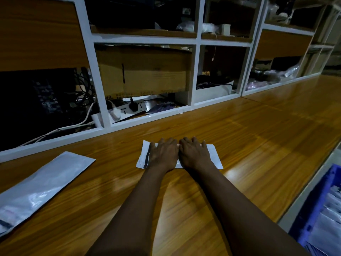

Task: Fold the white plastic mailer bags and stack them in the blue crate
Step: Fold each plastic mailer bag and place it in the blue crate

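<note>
Head view. Wooden table [258,135] fills the lower frame. 1 unfolded mailer bag [40,185] lies at lower left. The blue crate [311,213], already holding white bags, sits at the lower right edge. At centre, the folded mailer bag [214,156] lies flat under 2 hands, left hand [164,154] and right hand [193,154], side by side, fingers straight and pressing down. Risk: the slick plastic may spring open on release, leaving a weak crease and an untidy stack.

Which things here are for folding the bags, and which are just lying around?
For the job: folded mailer bag pressed by the left hand and right hand; flat mailer bags at the left; blue crate.
Just lying about: power strip, cardboard box, cables on the shelves.
</note>
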### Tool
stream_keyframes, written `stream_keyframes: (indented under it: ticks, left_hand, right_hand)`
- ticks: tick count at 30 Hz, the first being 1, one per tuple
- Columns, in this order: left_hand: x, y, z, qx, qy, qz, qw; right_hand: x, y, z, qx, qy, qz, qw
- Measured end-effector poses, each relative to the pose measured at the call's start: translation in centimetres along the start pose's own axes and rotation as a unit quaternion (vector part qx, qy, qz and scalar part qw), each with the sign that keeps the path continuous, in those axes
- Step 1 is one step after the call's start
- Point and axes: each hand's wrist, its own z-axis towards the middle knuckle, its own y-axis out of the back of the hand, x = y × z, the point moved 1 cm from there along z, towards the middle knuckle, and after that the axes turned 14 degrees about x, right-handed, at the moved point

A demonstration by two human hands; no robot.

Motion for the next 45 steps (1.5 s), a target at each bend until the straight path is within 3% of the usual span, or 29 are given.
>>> stream_keyframes:
  ticks: [7, 27, 29, 32, 34, 39, 45]
  left_hand:
    - [1.1, -0.5, 0.8, 0.037, -0.009, -0.044, 0.998]
    - [6.0, 0.4, -2.3, 0.116, 0.055, -0.042, 0.991]
    - [5.8, 0.5, -2.7, 0.099, 0.050, -0.044, 0.993]
    - [5.2, 0.4, -3.9, -0.013, 0.041, -0.015, 0.999]
    - [4.0, 0.3, -5.1, -0.049, 0.026, 0.038, 0.998]
    - [-0.5, -0.9, -8.6, 0.015, -0.078, 0.067, 0.995]
    - [-0.6, -1.3, -9.6, 0.074, -0.087, 0.064, 0.991]
  right_hand:
    - [-0.4, 0.6, -0.5, 0.058, 0.007, -0.033, 0.998]
    - [-7.6, -0.2, -2.3, 0.082, -0.040, -0.029, 0.995]
    - [-7.4, -0.1, -2.7, 0.070, -0.039, -0.014, 0.997]
    - [-6.7, 0.2, -3.9, -0.003, -0.030, -0.046, 0.999]
    - [-5.3, 0.3, -5.1, -0.023, -0.024, -0.067, 0.997]
    - [-0.1, -0.5, -9.0, 0.029, 0.093, -0.067, 0.993]
    - [0.5, -0.9, -11.0, 0.063, 0.083, -0.103, 0.989]
